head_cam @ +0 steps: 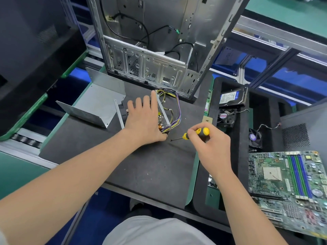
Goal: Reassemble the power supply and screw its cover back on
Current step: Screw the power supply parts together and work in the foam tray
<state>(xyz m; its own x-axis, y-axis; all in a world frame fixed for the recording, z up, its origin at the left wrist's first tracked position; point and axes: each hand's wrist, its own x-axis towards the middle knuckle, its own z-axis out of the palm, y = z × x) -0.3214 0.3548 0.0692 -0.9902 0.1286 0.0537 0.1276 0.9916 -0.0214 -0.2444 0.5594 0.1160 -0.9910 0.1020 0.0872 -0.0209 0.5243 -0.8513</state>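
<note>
The open power supply (163,119) lies on the black mat (141,165), its board and a bundle of yellow and purple wires (175,106) exposed. My left hand (143,119) lies flat on top of it with fingers spread and straight, hiding most of the unit. To its right, my right hand (208,144) grips a yellow-and-black screwdriver (194,134); its tip points left, near the supply's near corner. The grey metal cover (95,105) sits apart on the mat to the left.
An empty computer case (150,50) stands upright behind the supply. A black tray (246,106) on the right holds a hard drive (230,97), fans (226,116) and a RAM stick (208,101). A motherboard (286,181) lies at the far right. A dark panel (35,50) leans at the left.
</note>
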